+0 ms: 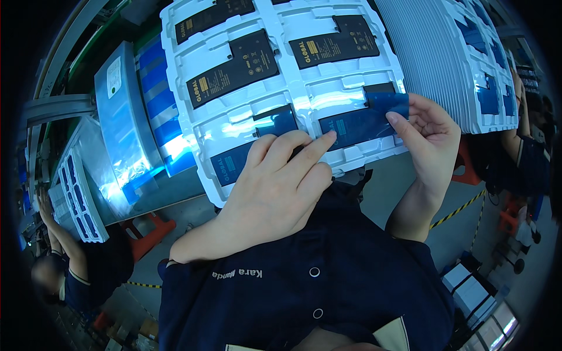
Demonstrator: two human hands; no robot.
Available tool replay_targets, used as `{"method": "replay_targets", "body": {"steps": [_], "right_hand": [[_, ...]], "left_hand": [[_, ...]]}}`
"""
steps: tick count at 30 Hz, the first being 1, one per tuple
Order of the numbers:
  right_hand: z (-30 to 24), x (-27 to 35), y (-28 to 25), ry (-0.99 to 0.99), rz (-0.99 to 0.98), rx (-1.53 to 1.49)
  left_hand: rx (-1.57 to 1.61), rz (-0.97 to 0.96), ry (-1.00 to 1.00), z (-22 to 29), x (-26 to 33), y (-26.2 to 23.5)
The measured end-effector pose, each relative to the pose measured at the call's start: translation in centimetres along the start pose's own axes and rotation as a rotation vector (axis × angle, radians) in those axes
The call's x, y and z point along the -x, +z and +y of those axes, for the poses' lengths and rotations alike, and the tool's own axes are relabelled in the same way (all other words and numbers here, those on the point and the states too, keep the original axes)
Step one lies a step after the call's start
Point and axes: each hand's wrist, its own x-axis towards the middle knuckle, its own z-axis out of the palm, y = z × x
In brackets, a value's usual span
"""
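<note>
A white moulded tray (pixel 285 73) holds several flat black L-shaped batteries, such as one at the upper right (pixel 336 45). Clear blue film covers the batteries in the nearest row. My right hand (pixel 430 131) pinches the corner of a blue film (pixel 383 111) between thumb and fingers, at the right end of the near right battery (pixel 357 127). With its index finger stretched out, my left hand (pixel 284 181) touches the left end of that same battery. Its other fingers are bent and apart, holding nothing, and they partly hide the near left battery (pixel 231 164).
To the right stands a tall stack of white trays (pixel 418 61). At left lie a clear plastic-wrapped pack (pixel 120 111) and blue film sheets (pixel 161 99). Co-workers work at both sides, one near a small white tray (pixel 82 199). Orange stools (pixel 149 234) stand on the floor.
</note>
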Motion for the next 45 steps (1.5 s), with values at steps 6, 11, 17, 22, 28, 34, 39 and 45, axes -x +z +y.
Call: {"method": "replay_targets", "body": {"steps": [6,11,17,22,28,34,39,45], "right_hand": [[0.5,0.2,0.2,-0.013,-0.018,0.286],[-2.5,0.8,1.8,-0.280,0.122,0.696],[-3.0,1.6,2.3,-0.142,-0.475,0.033],[-3.3,1.8,5.4,-0.122,-0.370,0.022],[-4.4,1.6,8.9,0.051,-0.325,-0.232],[-3.5,0.0,11.3,-0.421,-0.261,0.044],[-2.3,0.2,12.3,-0.384,-0.299,-0.244],[-1.5,0.0,11.9,-0.274,-0.179,-0.263]], "left_hand": [[0.016,0.011,-0.002,0.1,-0.2,-0.1],[0.288,0.090,0.008,-0.7,0.2,-0.7],[1.064,0.418,-0.181,-0.7,2.8,-1.0],[1.054,0.421,-0.312,-1.3,3.6,-3.0],[0.738,0.540,-0.495,-1.1,5.5,-4.0],[0.499,0.452,-0.473,-2.6,7.7,-6.7],[0.258,0.576,-0.714,-7.5,12.6,-10.3],[0.160,0.977,-1.038,-20.5,23.6,-15.3]]}}
